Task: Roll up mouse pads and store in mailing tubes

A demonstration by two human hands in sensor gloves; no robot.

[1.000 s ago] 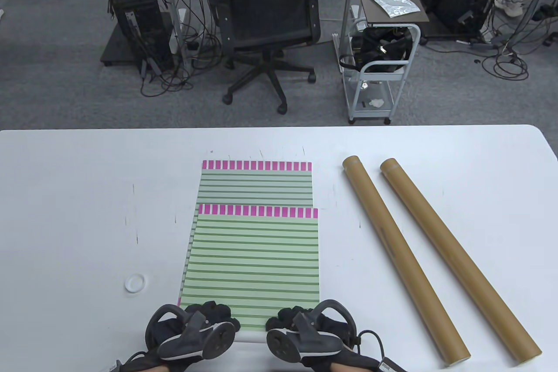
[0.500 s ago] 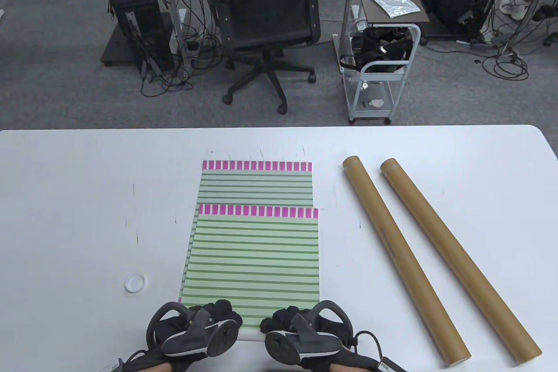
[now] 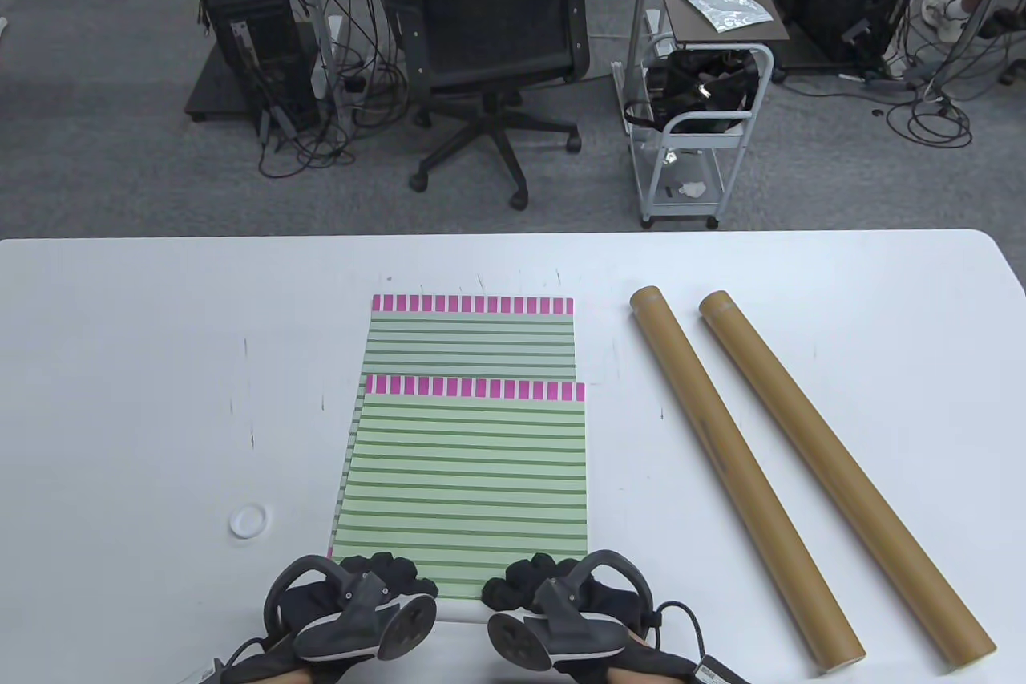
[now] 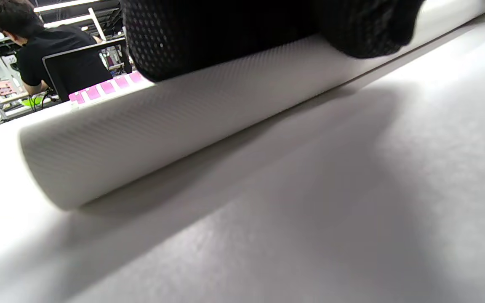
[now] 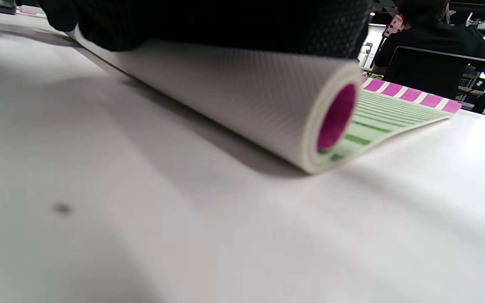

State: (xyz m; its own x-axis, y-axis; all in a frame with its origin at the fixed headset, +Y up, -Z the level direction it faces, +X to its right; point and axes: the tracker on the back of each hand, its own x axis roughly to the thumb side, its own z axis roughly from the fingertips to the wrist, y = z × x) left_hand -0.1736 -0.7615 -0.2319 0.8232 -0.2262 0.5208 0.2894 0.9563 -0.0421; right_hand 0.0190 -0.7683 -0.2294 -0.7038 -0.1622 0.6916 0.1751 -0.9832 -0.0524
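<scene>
Two green-striped mouse pads with pink end bands lie overlapped at the table's middle, the top mouse pad (image 3: 469, 467) nearer me and the lower mouse pad (image 3: 473, 339) showing beyond it. The top pad's near end is wound into a white-backed roll (image 3: 461, 613) (image 4: 175, 122) (image 5: 246, 101) with a pink core. My left hand (image 3: 377, 580) (image 4: 246, 33) and right hand (image 3: 537, 584) (image 5: 225, 21) curl their fingers over the roll, side by side. Two brown mailing tubes (image 3: 737, 467) (image 3: 842, 467) lie diagonally to the right, untouched.
A small white tube cap (image 3: 248, 520) lies on the table (image 3: 120, 363) left of the pads. Beyond the far edge stand an office chair (image 3: 493, 34), a small cart (image 3: 697, 123) and cables on the floor.
Both hands have crept a little away from me with the roll, and slightly less of the striped top pad lies flat. Tubes and cap have not moved.
</scene>
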